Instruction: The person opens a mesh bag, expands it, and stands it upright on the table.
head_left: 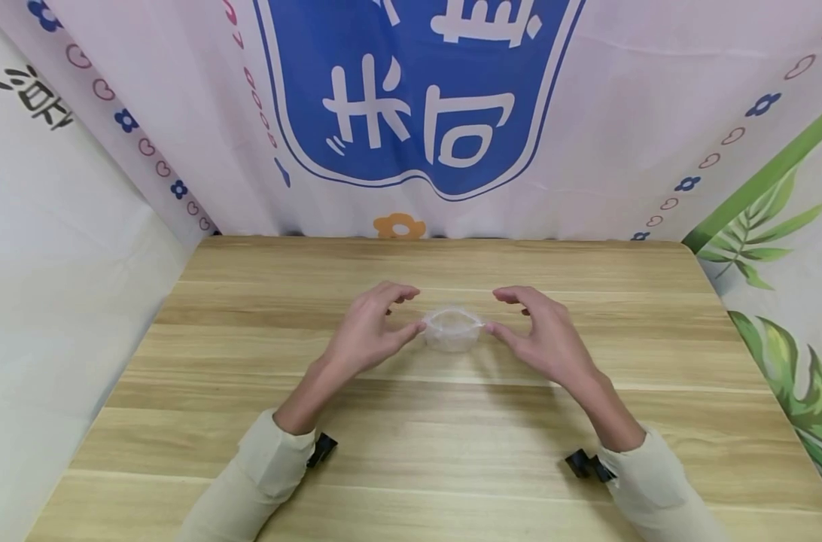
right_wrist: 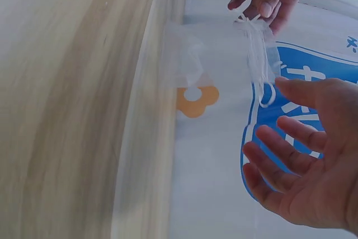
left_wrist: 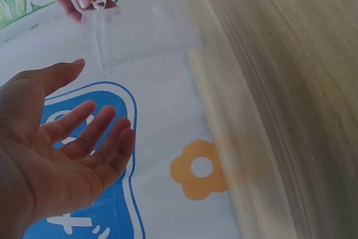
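Observation:
In the head view, a small see-through drawstring pouch (head_left: 453,340) stands upright over the middle of the table, its mouth spread wide. My left hand (head_left: 365,331) is on its left side, thumb tip right at the rim and the other fingers apart from it, loosely bent. Mirroring that on the right, my right hand (head_left: 549,335) has its thumb tip at the opposite end of the rim. White cord (right_wrist: 256,54) runs along the pouch's mouth and ends in a loop, seen in the right wrist view. Neither hand has its fingers closed around the pouch.
The wooden table (head_left: 411,444) ends at the back against a printed curtain (head_left: 587,150) with a blue emblem. White cloth (head_left: 52,301) hangs at the left, leaf-patterned cloth (head_left: 790,301) at the right. Black wrist-worn devices (head_left: 323,449) show beside both cuffs.

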`<state>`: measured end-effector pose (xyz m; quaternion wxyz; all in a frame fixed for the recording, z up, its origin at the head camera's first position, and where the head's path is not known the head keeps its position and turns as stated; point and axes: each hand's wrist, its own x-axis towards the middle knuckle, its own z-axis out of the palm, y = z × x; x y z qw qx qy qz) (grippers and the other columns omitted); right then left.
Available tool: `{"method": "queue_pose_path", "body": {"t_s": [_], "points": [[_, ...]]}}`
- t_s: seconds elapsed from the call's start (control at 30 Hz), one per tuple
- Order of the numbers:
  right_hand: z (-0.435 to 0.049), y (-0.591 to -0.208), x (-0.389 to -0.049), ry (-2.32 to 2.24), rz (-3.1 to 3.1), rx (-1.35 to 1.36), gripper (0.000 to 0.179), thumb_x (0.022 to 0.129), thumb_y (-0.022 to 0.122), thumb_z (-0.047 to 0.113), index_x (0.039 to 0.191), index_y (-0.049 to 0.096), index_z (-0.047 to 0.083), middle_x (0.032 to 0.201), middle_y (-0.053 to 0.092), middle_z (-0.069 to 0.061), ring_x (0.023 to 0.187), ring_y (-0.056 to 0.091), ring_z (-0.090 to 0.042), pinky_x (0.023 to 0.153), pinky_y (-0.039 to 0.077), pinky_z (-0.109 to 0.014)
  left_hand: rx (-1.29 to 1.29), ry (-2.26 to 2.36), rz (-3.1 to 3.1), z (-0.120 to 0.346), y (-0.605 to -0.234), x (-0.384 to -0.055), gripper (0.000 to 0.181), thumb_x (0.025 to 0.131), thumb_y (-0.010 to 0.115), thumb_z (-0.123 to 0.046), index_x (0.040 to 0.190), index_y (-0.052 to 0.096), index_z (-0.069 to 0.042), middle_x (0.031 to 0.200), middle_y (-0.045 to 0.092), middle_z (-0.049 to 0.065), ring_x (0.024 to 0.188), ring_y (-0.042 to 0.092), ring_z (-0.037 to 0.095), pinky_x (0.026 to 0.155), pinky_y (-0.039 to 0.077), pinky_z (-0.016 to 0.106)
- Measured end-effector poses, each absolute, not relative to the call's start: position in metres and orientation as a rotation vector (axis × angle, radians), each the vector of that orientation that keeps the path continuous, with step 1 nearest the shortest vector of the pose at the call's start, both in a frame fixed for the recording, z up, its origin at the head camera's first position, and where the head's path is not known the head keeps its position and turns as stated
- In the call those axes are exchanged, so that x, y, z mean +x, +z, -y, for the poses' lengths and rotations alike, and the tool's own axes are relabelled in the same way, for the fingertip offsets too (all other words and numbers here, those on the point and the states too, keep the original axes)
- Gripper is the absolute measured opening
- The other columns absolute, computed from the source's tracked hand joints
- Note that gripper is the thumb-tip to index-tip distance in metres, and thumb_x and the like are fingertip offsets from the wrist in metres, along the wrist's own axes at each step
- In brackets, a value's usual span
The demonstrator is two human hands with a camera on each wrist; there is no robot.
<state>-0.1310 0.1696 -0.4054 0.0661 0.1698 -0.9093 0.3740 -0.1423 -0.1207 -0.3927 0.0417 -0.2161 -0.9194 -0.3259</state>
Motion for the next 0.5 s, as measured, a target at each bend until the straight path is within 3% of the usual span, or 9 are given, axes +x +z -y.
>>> {"method": "queue_pose_path", "body": {"t_s": [0.27, 0.5], "points": [[-0.176, -0.402, -0.120, 1.046, 2.784, 0.565, 0.058, 0.092, 0.087, 0.027, 0.141, 0.066, 0.006, 0.142, 0.070, -0.016, 0.134, 0.065, -0.040, 0.111, 0.054, -0.060, -0.736, -0.876, 2.822, 0.125, -0.390, -0.133, 0.063, 0.089, 0.090, -0.031, 0.141, 0.066, -0.006, 0.140, 0.070, 0.014, 0.131, 0.067, 0.034, 0.113, 0.056, 0.051], [-0.169, -0.412, -0.111, 1.167, 2.897, 0.789, 0.050, 0.091, 0.088, 0.021, 0.134, 0.070, 0.003, 0.130, 0.076, -0.017, 0.110, 0.077, -0.033, 0.084, 0.068, -0.044, -0.910, -0.890, 3.035, 0.121, -0.393, -0.123, 0.069, 0.089, 0.090, -0.033, 0.147, 0.063, -0.007, 0.137, 0.072, 0.013, 0.111, 0.076, 0.027, 0.092, 0.066, 0.039]]}}
